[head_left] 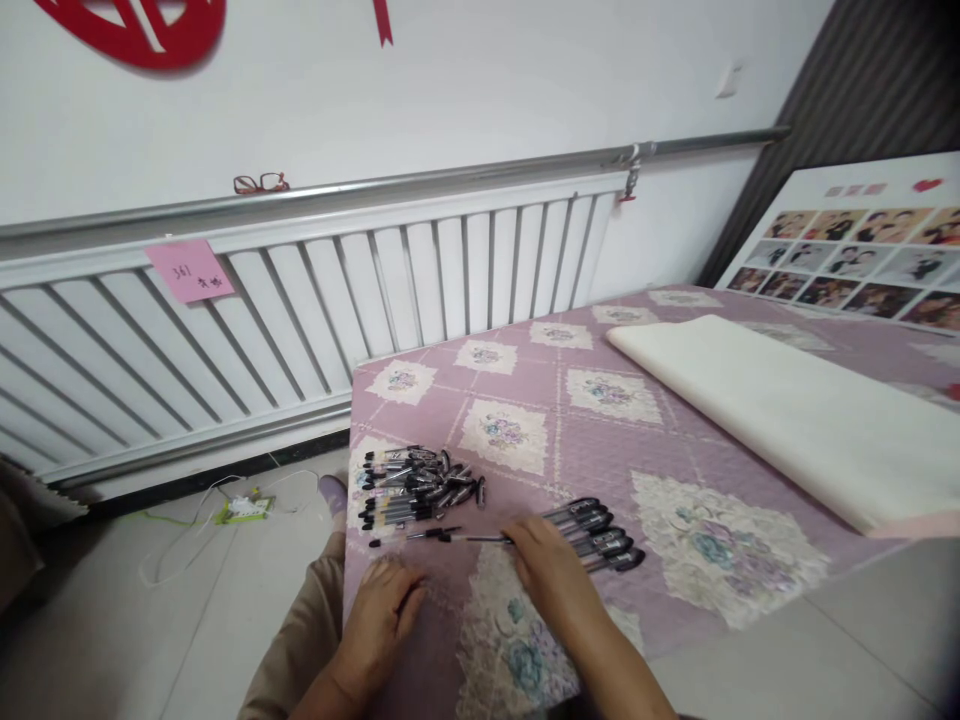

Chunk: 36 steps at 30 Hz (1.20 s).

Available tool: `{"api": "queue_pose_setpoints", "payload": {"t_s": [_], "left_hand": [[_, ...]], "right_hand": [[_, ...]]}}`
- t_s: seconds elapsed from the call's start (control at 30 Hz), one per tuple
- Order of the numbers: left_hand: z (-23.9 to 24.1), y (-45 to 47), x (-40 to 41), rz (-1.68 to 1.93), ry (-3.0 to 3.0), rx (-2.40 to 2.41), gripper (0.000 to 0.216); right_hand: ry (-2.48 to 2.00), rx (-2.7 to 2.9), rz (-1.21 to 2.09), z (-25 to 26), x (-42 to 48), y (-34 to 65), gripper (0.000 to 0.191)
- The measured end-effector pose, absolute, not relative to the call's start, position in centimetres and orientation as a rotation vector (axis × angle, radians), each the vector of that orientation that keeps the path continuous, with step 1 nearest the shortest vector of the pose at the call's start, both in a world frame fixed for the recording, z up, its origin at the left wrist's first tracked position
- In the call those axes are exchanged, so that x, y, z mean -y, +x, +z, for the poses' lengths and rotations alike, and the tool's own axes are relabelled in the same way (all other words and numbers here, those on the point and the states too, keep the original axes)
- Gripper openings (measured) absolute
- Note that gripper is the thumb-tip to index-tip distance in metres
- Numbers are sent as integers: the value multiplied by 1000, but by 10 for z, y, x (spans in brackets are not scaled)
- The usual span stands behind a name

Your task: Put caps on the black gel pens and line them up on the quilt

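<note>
My right hand (546, 562) is closed on a slim pen (476, 539) with a dark tip, which points left just above the cloth. Beneath and beyond that hand lies a row of capped black pens (600, 535), partly hidden by it. My left hand (381, 605) rests near the bed-like surface's left edge, thumb apart from its loosely bent fingers, with nothing visible in it. Just beyond its fingertips lies a single pen piece (420, 535). Farther off is a stack of uncapped pens (394, 510), with a heap of loose black caps (454, 480) against its right side.
A purple quilted cover (517, 490) with floral patches spreads under everything. On it, to the right, lies a folded cream sheet (780, 420); a photo board (862, 245) leans behind. A white radiator (420, 280) runs along the wall. A power strip (244, 507) sits on the floor.
</note>
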State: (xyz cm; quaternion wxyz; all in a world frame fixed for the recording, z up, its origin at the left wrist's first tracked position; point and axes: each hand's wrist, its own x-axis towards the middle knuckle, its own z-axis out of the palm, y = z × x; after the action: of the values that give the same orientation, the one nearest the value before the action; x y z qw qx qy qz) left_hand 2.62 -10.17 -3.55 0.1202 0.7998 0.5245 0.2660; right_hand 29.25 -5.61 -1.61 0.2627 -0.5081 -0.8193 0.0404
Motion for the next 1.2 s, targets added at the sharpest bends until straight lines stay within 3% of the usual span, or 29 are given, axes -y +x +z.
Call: {"api": "queue_pose_setpoints", "payload": {"t_s": [0.37, 1.2], "left_hand": [[-31, 28, 103, 769, 2318, -1564, 20], [-27, 29, 102, 730, 2260, -1570, 23]], "right_hand": [[-1853, 1863, -268, -17, 11, 351, 32], [-2058, 1902, -89, -15, 2, 341, 33]]}}
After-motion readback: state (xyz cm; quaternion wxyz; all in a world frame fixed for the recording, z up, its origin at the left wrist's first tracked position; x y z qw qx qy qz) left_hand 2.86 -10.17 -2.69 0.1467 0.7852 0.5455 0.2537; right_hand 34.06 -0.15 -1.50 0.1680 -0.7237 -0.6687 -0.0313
